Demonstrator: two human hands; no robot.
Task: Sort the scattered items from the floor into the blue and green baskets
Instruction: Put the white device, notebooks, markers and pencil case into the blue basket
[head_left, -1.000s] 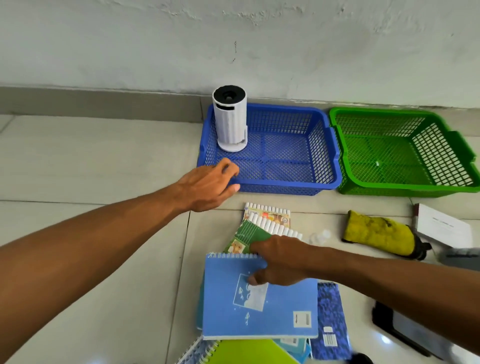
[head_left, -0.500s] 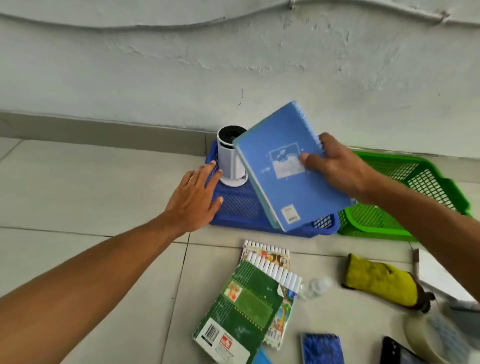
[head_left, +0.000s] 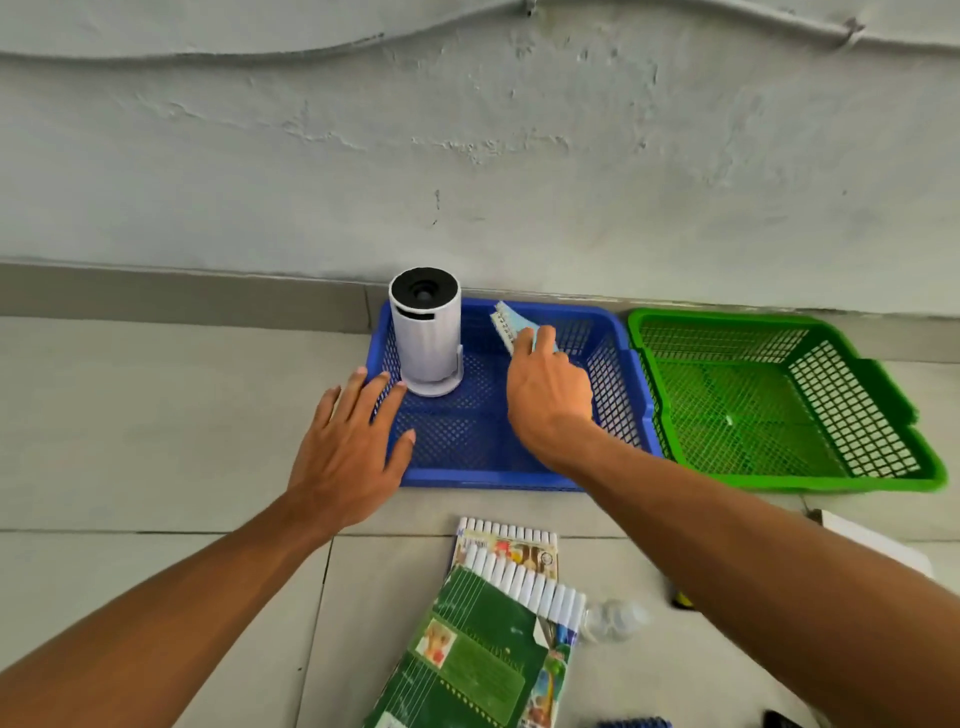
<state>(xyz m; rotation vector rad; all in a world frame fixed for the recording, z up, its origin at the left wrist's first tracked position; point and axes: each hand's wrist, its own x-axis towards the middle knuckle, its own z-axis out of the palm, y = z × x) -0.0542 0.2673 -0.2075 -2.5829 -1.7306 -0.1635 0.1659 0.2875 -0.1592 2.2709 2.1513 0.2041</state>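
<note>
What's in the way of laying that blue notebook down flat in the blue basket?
Nothing visible. The right hand holds the blue notebook over the blue basket; the white cylinder stands apart at the basket's left end.

Single head view, close, looking forward-down at floor (head_left: 130, 441), wall (head_left: 467, 156); edges probably distorted.

The tiled floor (head_left: 130, 441) carries a blue basket (head_left: 618, 332) and a green basket (head_left: 930, 475) side by side against the wall. Nearer me lie a green notebook (head_left: 467, 660) overlapping marker packs (head_left: 506, 545), and a small clear bottle (head_left: 615, 618).
</note>
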